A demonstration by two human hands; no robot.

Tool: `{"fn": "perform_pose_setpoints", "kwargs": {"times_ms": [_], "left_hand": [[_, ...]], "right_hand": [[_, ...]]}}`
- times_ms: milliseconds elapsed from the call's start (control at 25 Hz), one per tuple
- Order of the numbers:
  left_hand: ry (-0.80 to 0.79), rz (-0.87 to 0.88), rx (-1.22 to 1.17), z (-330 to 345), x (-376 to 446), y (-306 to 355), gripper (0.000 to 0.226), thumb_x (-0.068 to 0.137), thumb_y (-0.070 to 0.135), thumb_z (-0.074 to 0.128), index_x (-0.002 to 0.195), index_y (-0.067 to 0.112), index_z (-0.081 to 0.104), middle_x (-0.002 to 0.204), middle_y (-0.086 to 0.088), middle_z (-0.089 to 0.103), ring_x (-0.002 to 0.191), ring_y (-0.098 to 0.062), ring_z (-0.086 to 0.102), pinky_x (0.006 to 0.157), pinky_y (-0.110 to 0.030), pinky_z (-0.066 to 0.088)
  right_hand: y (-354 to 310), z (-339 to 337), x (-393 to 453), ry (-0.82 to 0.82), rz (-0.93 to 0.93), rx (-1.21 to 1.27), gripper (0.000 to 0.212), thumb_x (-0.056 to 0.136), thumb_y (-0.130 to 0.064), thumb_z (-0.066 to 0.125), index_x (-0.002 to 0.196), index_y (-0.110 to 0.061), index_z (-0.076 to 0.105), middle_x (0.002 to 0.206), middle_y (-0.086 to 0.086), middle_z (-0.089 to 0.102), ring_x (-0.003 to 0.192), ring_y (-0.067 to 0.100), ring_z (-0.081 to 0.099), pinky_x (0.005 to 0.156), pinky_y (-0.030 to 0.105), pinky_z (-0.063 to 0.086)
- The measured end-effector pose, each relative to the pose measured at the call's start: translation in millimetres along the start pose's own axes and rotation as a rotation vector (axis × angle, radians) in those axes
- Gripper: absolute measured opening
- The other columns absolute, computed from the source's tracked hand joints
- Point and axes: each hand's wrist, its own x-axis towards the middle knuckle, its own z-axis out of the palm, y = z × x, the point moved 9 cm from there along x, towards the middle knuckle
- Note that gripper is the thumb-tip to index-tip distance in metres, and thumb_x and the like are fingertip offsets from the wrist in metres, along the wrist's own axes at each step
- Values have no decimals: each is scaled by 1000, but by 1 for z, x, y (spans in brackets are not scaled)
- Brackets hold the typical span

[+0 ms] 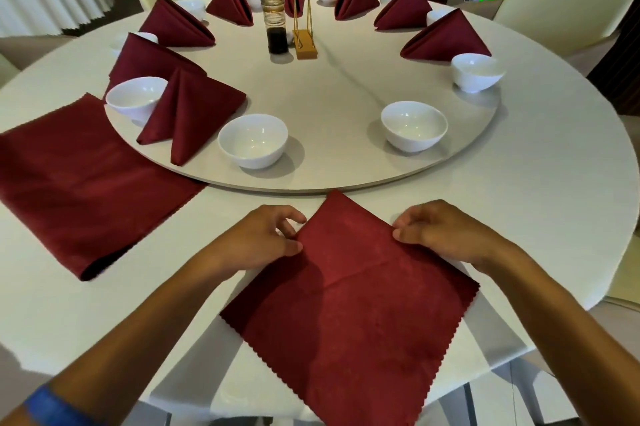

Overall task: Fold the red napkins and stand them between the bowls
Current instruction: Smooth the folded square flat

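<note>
A red napkin (pixel 349 301) lies flat on the near part of the white table, turned like a diamond with one corner toward the turntable. My left hand (pixel 258 238) pinches its left edge and my right hand (pixel 440 233) pinches its right edge, both near the far corner. Several folded red napkins stand between white bowls around the turntable (pixel 329 176); the nearest folded napkin (pixel 190 114) stands left of a bowl (pixel 252 140). Another bowl (pixel 414 124) sits to the right, with bare turntable between the two.
A stack of flat red napkins (pixel 83 190) lies on the table at the left. A sauce bottle (pixel 276 25) and a gold stand (pixel 304 37) occupy the turntable's middle. Cream chairs (pixel 561 6) ring the table.
</note>
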Motion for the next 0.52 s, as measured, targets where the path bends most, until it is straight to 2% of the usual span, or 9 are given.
{"fn": "perform_pose_setpoints", "kwargs": {"times_ms": [80, 160, 280, 360, 440, 520], "left_hand": [[12, 38, -4, 7, -6, 2, 36, 86, 5, 70, 114, 25, 64, 88, 3, 68, 73, -10, 65, 67, -19, 50], [31, 48, -46, 8, -7, 1, 38, 85, 1, 69, 115, 25, 65, 83, 2, 70, 70, -8, 65, 68, -20, 51], [1, 16, -129, 4, -7, -9, 39, 84, 0, 70, 113, 25, 66, 84, -4, 73, 77, -14, 70, 82, -29, 54], [-2, 12, -81, 3, -4, -11, 37, 84, 4, 70, 114, 26, 65, 91, -2, 73, 82, -15, 70, 84, -29, 53], [135, 124, 190, -2, -1, 1, 35, 88, 16, 67, 121, 26, 63, 107, 6, 68, 94, -14, 66, 88, -29, 51], [264, 400, 428, 9, -2, 32, 39, 92, 26, 56, 130, 18, 60, 127, 2, 61, 114, -19, 57, 100, -34, 45]], "right_hand": [[-9, 6, 7, 43, -39, -59, 10, 89, -16, 66, 93, -24, 71, 75, -8, 71, 71, 5, 69, 66, 18, 48], [-10, 13, 7, 11, -36, -89, 16, 89, -8, 63, 94, -22, 70, 72, -7, 71, 67, 6, 68, 62, 17, 47], [-4, 20, -3, -113, 34, -12, 19, 89, -3, 63, 100, -17, 71, 85, 2, 75, 77, 13, 72, 65, 18, 52], [-1, 19, -4, -96, 59, -6, 18, 88, -6, 65, 100, -17, 71, 88, 1, 74, 83, 15, 72, 69, 21, 53], [-9, 7, 3, 117, 4, -171, 18, 88, -15, 64, 105, -19, 70, 99, -3, 72, 95, 18, 68, 81, 28, 52], [-37, 6, 2, 407, -183, -422, 28, 93, -22, 57, 120, -20, 65, 118, -2, 67, 109, 21, 62, 90, 31, 46]]}}
